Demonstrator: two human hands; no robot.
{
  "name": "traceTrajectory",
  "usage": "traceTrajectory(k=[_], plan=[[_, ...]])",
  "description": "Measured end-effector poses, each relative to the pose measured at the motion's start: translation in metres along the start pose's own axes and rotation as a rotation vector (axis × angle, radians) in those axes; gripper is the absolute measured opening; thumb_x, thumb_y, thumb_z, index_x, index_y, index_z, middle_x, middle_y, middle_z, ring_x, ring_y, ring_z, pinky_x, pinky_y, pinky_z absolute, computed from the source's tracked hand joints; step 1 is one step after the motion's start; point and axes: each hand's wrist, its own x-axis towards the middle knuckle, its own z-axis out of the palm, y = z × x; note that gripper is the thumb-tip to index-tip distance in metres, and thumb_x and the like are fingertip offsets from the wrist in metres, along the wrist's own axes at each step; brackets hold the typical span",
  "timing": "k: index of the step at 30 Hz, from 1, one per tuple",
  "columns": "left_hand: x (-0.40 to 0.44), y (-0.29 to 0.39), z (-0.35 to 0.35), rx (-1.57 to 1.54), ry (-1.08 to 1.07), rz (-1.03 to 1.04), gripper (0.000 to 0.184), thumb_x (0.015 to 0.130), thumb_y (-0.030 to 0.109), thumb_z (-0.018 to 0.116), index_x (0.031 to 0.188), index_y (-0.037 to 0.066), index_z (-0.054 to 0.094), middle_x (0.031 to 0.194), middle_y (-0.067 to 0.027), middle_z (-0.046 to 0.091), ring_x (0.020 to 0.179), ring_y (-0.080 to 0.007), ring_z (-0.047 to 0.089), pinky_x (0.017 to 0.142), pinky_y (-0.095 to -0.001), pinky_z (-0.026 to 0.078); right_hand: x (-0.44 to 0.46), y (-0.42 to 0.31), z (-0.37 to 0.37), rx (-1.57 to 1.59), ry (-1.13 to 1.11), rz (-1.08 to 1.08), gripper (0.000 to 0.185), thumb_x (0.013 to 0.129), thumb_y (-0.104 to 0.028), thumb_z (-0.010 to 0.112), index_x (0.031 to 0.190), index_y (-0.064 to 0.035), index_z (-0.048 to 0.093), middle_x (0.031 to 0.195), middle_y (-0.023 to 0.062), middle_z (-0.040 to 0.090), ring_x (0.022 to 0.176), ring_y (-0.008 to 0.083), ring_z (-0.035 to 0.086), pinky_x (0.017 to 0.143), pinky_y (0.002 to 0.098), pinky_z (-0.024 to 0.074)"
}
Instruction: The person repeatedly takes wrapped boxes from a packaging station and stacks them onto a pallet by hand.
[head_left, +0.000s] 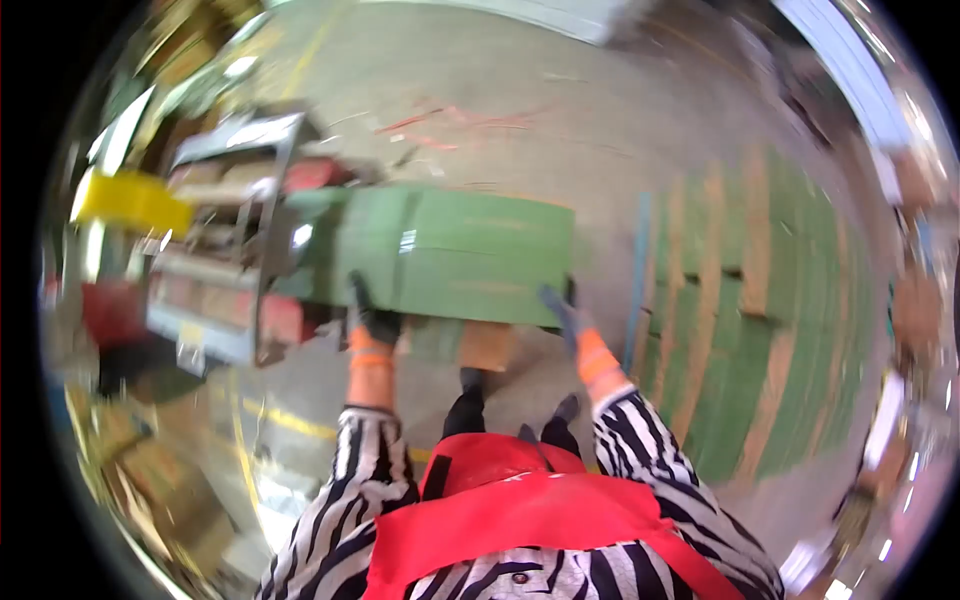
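Note:
A flat green cardboard box (490,255) lies across in front of me at about waist height, with a small white label on its top. My left hand (375,315), in a dark glove with an orange cuff, grips its near edge at the left. At the box's near right corner is my right hand (565,308), gloved the same way, with fingers closed around the side. More green cardboard (320,245) continues to the left, blurred, and I cannot tell whether it is a separate box. Below the near edge a green and brown box side (485,345) shows.
To the right stands a large stack of green boxes (790,330) with brown stripes. A grey metal rack (265,240) holding red and brown items is at the left, near a yellow object (130,203). Red strips (480,120) litter the floor ahead.

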Motion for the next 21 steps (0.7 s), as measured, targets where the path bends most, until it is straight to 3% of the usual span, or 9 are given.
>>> traceTrajectory(k=[3, 4, 5, 6, 9, 13, 16, 19, 21], plan=[[-0.001, 0.003, 0.002, -0.052, 0.015, -0.206, 0.067, 0.079, 0.057, 0.06, 0.126, 0.011, 0.051, 0.129, -0.0081, 0.053, 0.116, -0.0287, 0.048, 0.105, -0.0463, 0.033, 0.018, 0.003, -0.007, -0.146, 0.042, -0.094, 0.095, 0.073, -0.037, 0.078, 0.144, -0.0086, 0.021, 0.121, 0.0139, 0.051, 0.102, 0.0205, 0.054, 0.082, 0.033, 0.0499], [-0.002, 0.004, 0.001, -0.037, -0.194, -0.281, 0.072, 0.077, 0.057, 0.062, 0.13, 0.009, 0.048, 0.134, -0.0105, 0.048, 0.121, -0.0318, 0.043, 0.106, -0.0494, 0.029, 0.017, 0.007, -0.01, -0.235, 0.081, -0.169, 0.096, 0.072, -0.037, 0.079, 0.143, -0.0061, 0.022, 0.124, 0.0152, 0.05, 0.11, 0.0225, 0.051, 0.088, 0.0342, 0.0472], [-0.013, -0.002, 0.022, -0.074, -0.048, -0.22, 0.075, 0.076, 0.058, 0.062, 0.131, 0.009, 0.047, 0.136, -0.011, 0.045, 0.124, -0.0318, 0.04, 0.107, -0.0491, 0.027, 0.013, 0.009, -0.012, -0.188, 0.082, -0.242, 0.096, 0.072, -0.037, 0.079, 0.143, -0.0048, 0.023, 0.126, 0.0159, 0.049, 0.114, 0.0233, 0.049, 0.091, 0.034, 0.0451], [-0.022, -0.004, 0.024, 0.002, -0.199, -0.224, 0.074, 0.077, 0.059, 0.061, 0.131, 0.01, 0.048, 0.135, -0.0098, 0.047, 0.123, -0.0308, 0.042, 0.107, -0.0489, 0.027, 0.003, 0.009, -0.017, -0.149, 0.056, -0.308, 0.096, 0.072, -0.036, 0.079, 0.142, -0.0035, 0.024, 0.127, 0.0167, 0.048, 0.118, 0.0242, 0.047, 0.095, 0.0339, 0.0429], [-0.054, -0.045, 0.04, 0.121, -0.106, -0.24, 0.071, 0.079, 0.058, 0.059, 0.131, 0.011, 0.047, 0.133, -0.0077, 0.049, 0.122, -0.0267, 0.044, 0.106, -0.0458, 0.031, -0.039, 0.011, -0.068, -0.089, 0.13, -0.263, 0.1, 0.069, -0.045, 0.078, 0.14, 0.0017, 0.026, 0.134, 0.0173, 0.043, 0.122, 0.0231, 0.044, 0.099, 0.0327, 0.0398], [-0.124, -0.152, 0.059, 0.413, -0.188, -0.304, 0.073, 0.083, 0.06, 0.054, 0.141, 0.021, 0.032, 0.146, -0.0018, 0.031, 0.128, -0.0237, 0.036, 0.104, -0.0477, 0.032, -0.178, 0.035, -0.18, 0.153, 0.192, -0.301, 0.079, 0.079, -0.023, 0.072, 0.141, -0.0017, 0.028, 0.132, 0.0102, 0.047, 0.122, 0.0206, 0.044, 0.099, 0.0333, 0.0403], [-0.189, -0.249, 0.088, 0.675, -0.225, -0.324, 0.063, 0.095, 0.038, 0.042, 0.146, 0.006, 0.02, 0.154, -0.0032, 0.014, 0.139, -0.0203, 0.019, 0.111, -0.0337, 0.019, -0.279, 0.134, -0.261, 0.395, 0.508, -0.24, 0.061, 0.088, -0.009, 0.058, 0.14, -0.0012, 0.029, 0.132, 0.0117, 0.046, 0.116, 0.0211, 0.05, 0.096, 0.0328, 0.0442], [-0.241, -0.368, 0.122, 0.758, -0.192, -0.369, 0.039, 0.09, 0.02, 0.057, 0.122, -0.001, 0.053, 0.122, -0.0091, 0.057, 0.108, -0.0187, 0.056, 0.094, -0.0317, 0.044, -0.379, 0.216, -0.308, 0.834, 0.662, -0.31, 0.046, 0.091, -0.011, 0.055, 0.134, -0.0112, 0.038, 0.12, 0.0065, 0.052, 0.106, 0.0195, 0.055, 0.085, 0.0324, 0.0504], [-0.258, -0.446, 0.128, 0.842, -0.378, -0.407, 0.037, 0.085, 0.015, 0.064, 0.115, -0.005, 0.056, 0.112, -0.0111, 0.061, 0.097, -0.0195, 0.06, 0.084, -0.0303, 0.049, -0.405, 0.28, -0.332, 0.542, 0.849, -0.409, 0.045, 0.091, -0.014, 0.055, 0.133, -0.0108, 0.038, 0.122, 0.0073, 0.05, 0.107, 0.02, 0.054, 0.084, 0.0328, 0.0512]])
